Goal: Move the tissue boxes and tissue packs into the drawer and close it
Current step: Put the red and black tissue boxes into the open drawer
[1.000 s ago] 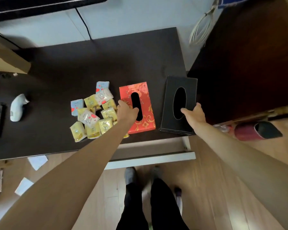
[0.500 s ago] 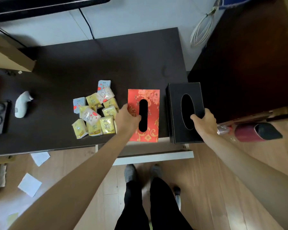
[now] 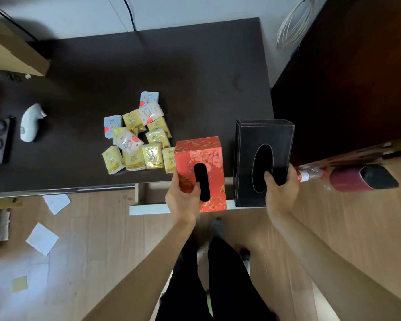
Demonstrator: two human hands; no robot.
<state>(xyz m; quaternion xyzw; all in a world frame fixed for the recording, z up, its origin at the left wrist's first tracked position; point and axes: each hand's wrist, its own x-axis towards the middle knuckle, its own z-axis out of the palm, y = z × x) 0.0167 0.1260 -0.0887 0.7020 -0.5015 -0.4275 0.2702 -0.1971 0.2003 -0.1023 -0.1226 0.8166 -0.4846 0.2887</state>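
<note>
Gripping the red tissue box (image 3: 200,163) with my left hand (image 3: 183,200); my right hand (image 3: 279,193) clamps the black tissue box (image 3: 262,140). Both hang above the open drawer (image 3: 148,208); tissue packs (image 3: 137,140) lie on the table (image 3: 171,66).

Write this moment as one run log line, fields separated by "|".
left hand: holds red tissue box | right hand: holds black tissue box | drawer: open | tissue packs: on desk

— That black tissue box (image 3: 263,144) looks like matt leather with pale stitching; the red one (image 3: 200,154) is printed card

— And the packs (image 3: 137,140) are glossy plastic film, on a dark matt worktop (image 3: 171,66) over a wood-plank floor (image 3: 90,228)
</note>
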